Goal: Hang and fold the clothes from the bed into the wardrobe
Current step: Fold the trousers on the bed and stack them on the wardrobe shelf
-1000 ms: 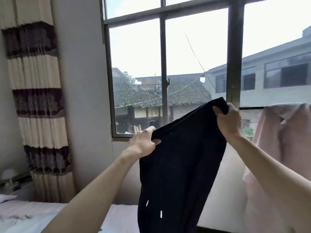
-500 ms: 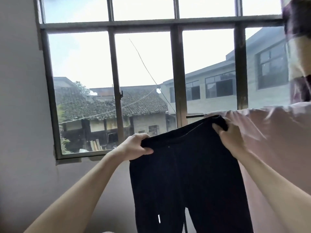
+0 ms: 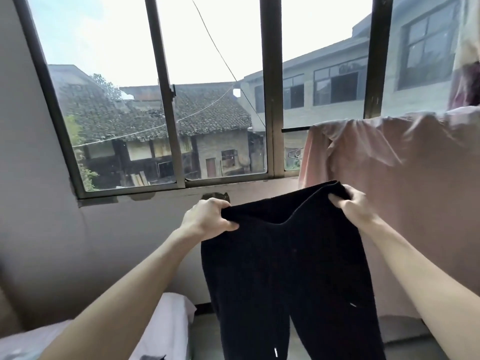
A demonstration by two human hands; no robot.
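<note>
Bright window (image 3: 166,100) backlight, warped edges

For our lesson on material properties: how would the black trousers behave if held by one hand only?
Probably floppy: the black trousers sag between the left hand and right hand. Likely light: the legs hang straight from fingertip grips.

The black trousers (image 3: 288,268) are a soft, matt cloth with a faint ribbed weave, and the pink sheet (image 3: 405,178) hanging beside them is a thin, smooth, slightly crumpled cloth. The window frame (image 3: 271,100) looks like dull painted metal round clear glass, the wall (image 3: 39,203) is matt plaster, cracked below the sill, and the bed (image 3: 166,323) is covered in pale smooth cloth.
</note>
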